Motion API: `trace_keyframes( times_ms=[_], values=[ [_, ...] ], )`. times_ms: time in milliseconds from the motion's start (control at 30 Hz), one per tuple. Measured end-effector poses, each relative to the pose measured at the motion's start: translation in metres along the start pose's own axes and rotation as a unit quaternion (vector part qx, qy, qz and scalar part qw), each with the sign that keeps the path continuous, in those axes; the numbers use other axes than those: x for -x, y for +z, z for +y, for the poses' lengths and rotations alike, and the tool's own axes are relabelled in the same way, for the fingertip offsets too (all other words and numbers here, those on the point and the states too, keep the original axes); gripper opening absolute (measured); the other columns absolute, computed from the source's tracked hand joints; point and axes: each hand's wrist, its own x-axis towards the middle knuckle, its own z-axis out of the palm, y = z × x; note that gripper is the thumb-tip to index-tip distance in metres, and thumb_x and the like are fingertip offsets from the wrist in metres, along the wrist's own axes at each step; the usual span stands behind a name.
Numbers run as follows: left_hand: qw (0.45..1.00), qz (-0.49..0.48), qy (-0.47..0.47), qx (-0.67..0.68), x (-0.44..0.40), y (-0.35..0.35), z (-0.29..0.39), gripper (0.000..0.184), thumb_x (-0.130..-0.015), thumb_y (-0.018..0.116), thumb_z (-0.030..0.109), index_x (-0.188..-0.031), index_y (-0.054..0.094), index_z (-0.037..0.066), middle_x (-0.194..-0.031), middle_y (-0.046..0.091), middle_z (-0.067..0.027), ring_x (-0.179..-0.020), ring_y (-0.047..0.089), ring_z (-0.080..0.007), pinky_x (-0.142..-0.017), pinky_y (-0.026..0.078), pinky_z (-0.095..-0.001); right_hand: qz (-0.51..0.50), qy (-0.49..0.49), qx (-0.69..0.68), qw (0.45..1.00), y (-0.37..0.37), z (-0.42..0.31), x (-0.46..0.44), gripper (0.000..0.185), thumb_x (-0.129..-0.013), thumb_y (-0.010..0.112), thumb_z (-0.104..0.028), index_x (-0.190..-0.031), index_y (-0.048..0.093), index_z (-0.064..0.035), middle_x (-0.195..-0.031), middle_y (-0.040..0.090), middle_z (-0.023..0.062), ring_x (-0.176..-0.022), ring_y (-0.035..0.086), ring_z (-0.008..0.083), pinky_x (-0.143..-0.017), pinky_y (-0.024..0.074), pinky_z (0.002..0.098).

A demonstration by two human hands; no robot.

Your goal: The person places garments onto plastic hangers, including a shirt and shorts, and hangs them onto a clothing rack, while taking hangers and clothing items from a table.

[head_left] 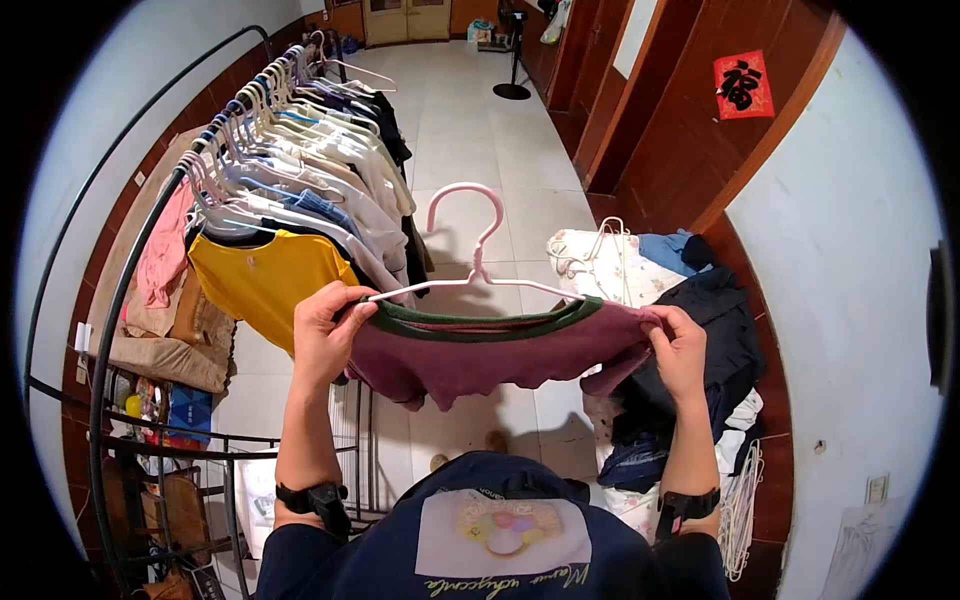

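Note:
A maroon shirt [470, 362] with a dark green neckband hangs spread out in front of me. Inside its neck sits a pale pink hanger [482, 262], its hook pointing up and away from me. My left hand [333, 325] pinches the shirt's left shoulder by the end of the hanger. At the other shoulder my right hand [677, 345] grips the fabric between thumb and fingers, a little beyond the hanger's tip. The lower part of the shirt droops in folds toward me.
On the left a black clothes rack [180, 175] carries many hung garments, a yellow shirt [265, 275] nearest. To the right lies a pile of dark clothes [705, 340], with loose white hangers [610, 255] on a floral cloth. A fan stand [512, 90] stands farther back.

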Motion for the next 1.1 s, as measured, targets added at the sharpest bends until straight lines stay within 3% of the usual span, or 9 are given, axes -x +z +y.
trace_keyframes(
  times_ms=[200, 333, 400, 500, 567, 700, 867, 1000, 1100],
  values=[
    [1.0, 0.022, -0.003, -0.016, -0.003, 0.012, -0.001, 0.01, -0.08, 0.072, 0.0, -0.089, 0.069, -0.001, -0.066, 0.052, -0.0021, -0.061, 0.049, -0.0101, -0.057, 0.038, -0.0238, 0.08, -0.084, 0.056, 0.992, -0.005, -0.041, -0.005, 0.015, -0.08, 0.066, 0.003, -0.094, 0.068, 0.002, -0.079, 0.063, 0.0099, -0.075, 0.063, 0.0183, -0.069, 0.0476, 0.0277],
    [0.999, 0.041, -0.001, -0.014, -0.007, 0.015, 0.003, 0.009, -0.081, 0.073, 0.002, -0.089, 0.069, -0.002, -0.066, 0.051, -0.0008, -0.061, 0.046, -0.0091, -0.057, 0.037, -0.023, -0.214, -0.194, -0.292, 0.912, -0.022, -0.098, 0.004, 0.008, -0.081, 0.073, -0.012, -0.075, 0.073, -0.0075, -0.069, 0.065, 0.0061, -0.065, 0.063, 0.0179, -0.06, 0.0499, 0.0301],
    [0.999, 0.047, -0.002, -0.013, -0.011, 0.016, 0.002, 0.009, -0.081, 0.072, 0.002, -0.089, 0.069, -0.002, -0.066, 0.05, -0.0002, -0.061, 0.046, -0.0086, -0.057, 0.037, -0.0228, -0.393, -0.324, -0.35, 0.786, -0.021, -0.145, 0.004, 0.017, -0.09, 0.066, -0.018, -0.086, 0.074, -0.0038, -0.066, 0.066, 0.0043, -0.052, 0.057, 0.0181, -0.063, 0.0528, 0.0333],
    [0.998, 0.053, -0.004, -0.024, -0.015, 0.016, 0.007, 0.009, -0.081, 0.072, 0.001, -0.089, 0.069, -0.001, -0.067, 0.05, 0.0007, -0.062, 0.045, -0.0078, -0.057, 0.036, -0.0223, -0.558, -0.295, -0.349, 0.693, -0.021, -0.19, 0.009, 0.018, -0.092, 0.064, -0.019, -0.095, 0.074, -0.0042, -0.073, 0.067, 0.0044, -0.057, 0.058, 0.0167, -0.065, 0.053, 0.0327],
    [0.998, 0.054, 0.009, -0.029, -0.018, 0.016, 0.007, 0.008, -0.082, 0.07, -0.001, -0.09, 0.069, -0.002, -0.068, 0.049, 0.0019, -0.063, 0.044, -0.0068, -0.057, 0.035, -0.0217, -0.59, -0.514, -0.153, 0.604, -0.025, -0.223, 0.011, 0.074, -0.087, 0.056, -0.007, -0.152, 0.025, -0.0184, -0.061, 0.057, 0.003, -0.048, 0.049, 0.0246, -0.053, 0.0442, 0.0301],
    [0.998, 0.065, 0.009, -0.02, -0.022, 0.015, 0.013, 0.008, -0.083, 0.07, -0.001, -0.091, 0.069, -0.002, -0.069, 0.05, 0.0027, -0.064, 0.044, -0.006, -0.058, 0.035, -0.0212, -0.343, -0.564, -0.297, 0.69, -0.006, -0.213, 0.024, 0.053, -0.082, 0.059, -0.002, -0.134, 0.052, 0.0033, -0.054, 0.042, -0.0045, -0.047, 0.045, 0.0112, -0.047, 0.0367, 0.0266],
    [0.998, 0.067, 0.007, 0.005, -0.02, 0.01, 0.016, 0.009, -0.083, 0.069, -0.001, -0.092, 0.07, -0.002, -0.072, 0.055, 0.0012, -0.067, 0.048, -0.0065, -0.061, 0.038, -0.0206, -0.325, -0.516, -0.307, 0.73, -0.024, -0.21, 0.015, 0.063, -0.077, 0.068, -0.007, -0.138, 0.051, -0.0026, -0.053, 0.04, -0.0068, -0.045, 0.041, 0.0109, -0.049, 0.0379, 0.0261],
    [0.998, 0.057, -0.003, 0.009, -0.021, 0.007, 0.024, 0.01, -0.085, 0.067, 0.0, -0.094, 0.07, -0.003, -0.074, 0.054, 0.0024, -0.07, 0.049, -0.0059, -0.063, 0.037, -0.0201, -0.113, -0.393, -0.028, 0.912, -0.021, -0.167, -0.018, 0.045, -0.079, 0.071, -0.02, -0.119, 0.062, -0.0023, -0.081, 0.057, 0.0064, -0.074, 0.054, 0.0251, -0.069, 0.0445, 0.0345],
    [0.998, 0.063, 0.012, 0.022, -0.023, 0.005, 0.019, 0.01, -0.084, 0.068, 0.0, -0.094, 0.07, -0.002, -0.073, 0.055, 0.001, -0.069, 0.05, -0.007, -0.063, 0.039, -0.0206, 0.017, -0.31, 0.217, 0.926, -0.012, -0.124, -0.042, 0.04, -0.083, 0.071, -0.024, -0.115, 0.064, -0.0019, -0.1, 0.066, 0.0139, -0.091, 0.061, 0.0318, -0.083, 0.0466, 0.0383]
  ],
)
